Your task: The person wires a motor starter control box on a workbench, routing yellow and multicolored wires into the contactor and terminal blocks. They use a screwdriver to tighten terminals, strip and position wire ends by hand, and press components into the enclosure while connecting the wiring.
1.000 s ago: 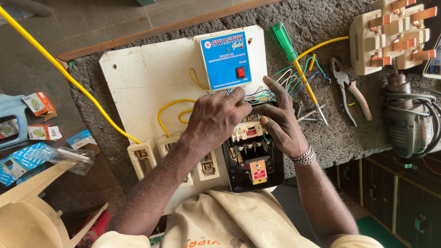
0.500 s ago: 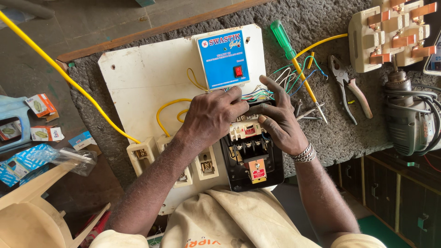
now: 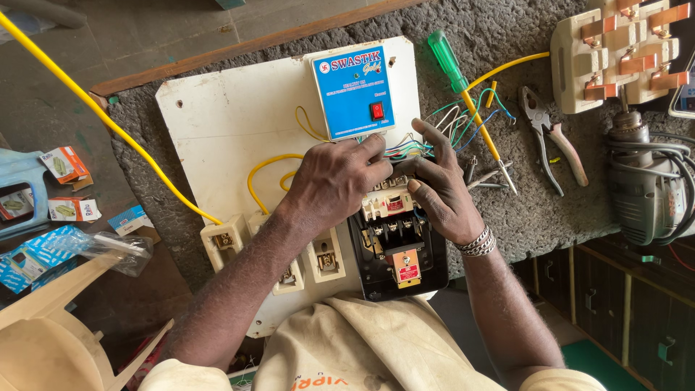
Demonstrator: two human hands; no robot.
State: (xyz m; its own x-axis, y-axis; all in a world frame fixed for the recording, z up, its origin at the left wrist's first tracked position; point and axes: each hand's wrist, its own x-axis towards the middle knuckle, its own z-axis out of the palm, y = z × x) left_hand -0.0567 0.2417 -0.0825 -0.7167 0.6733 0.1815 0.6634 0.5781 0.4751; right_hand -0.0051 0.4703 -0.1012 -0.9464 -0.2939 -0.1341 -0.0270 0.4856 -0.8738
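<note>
Both hands worked at the top edge of the black starter, which sat on the near right corner of the white board. The left hand lay curled over the starter's upper left, fingers bent and pressed down onto the coloured wires where they entered it; whether it pinched a single wire could not be told. The right hand cupped the starter's upper right, thumb on the cream terminal block, fingers spread up toward the wires. The blue box stood just beyond the starter on the board. The green screwdriver lay right of the blue box, on the rough slab, with the pliers farther right. Cream switches sat just left of the starter.
</note>
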